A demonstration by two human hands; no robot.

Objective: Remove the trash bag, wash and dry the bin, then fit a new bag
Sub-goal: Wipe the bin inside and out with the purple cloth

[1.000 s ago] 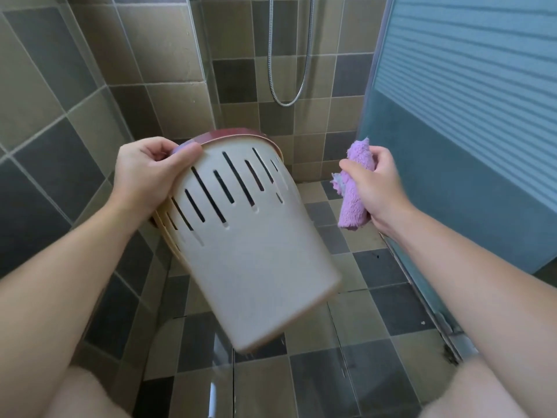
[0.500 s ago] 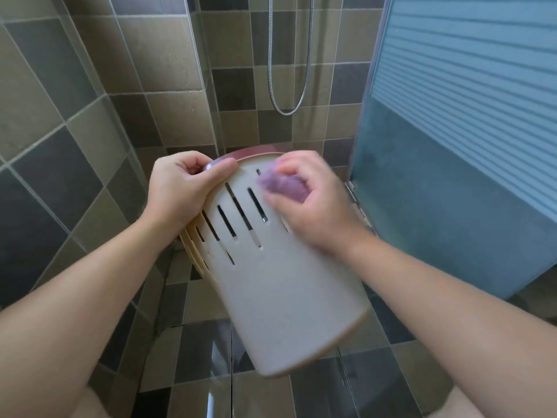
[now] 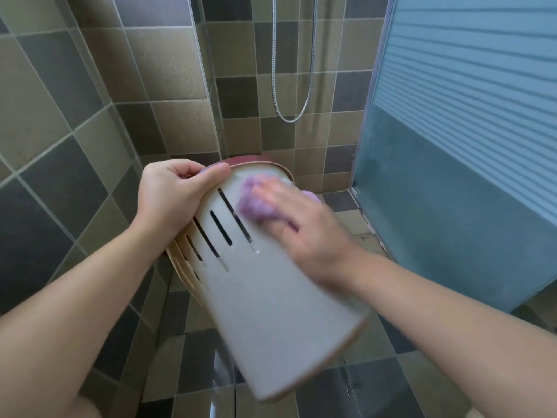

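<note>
Two hands work on the grey slotted bin (image 3: 271, 312), held tilted above the tiled floor (image 3: 376, 384): the left hand (image 3: 171, 200) grips its rim, the right hand (image 3: 304, 233) presses a purple cloth (image 3: 256, 203) against its side.

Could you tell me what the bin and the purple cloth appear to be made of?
The bin looks like moulded plastic, matte grey-beige: thin rigid wall, cleanly cut slots, darker red rim. The purple cloth looks like fluffy microfibre or terry, judging by its fuzzy pile, though motion blur leaves that open.
</note>
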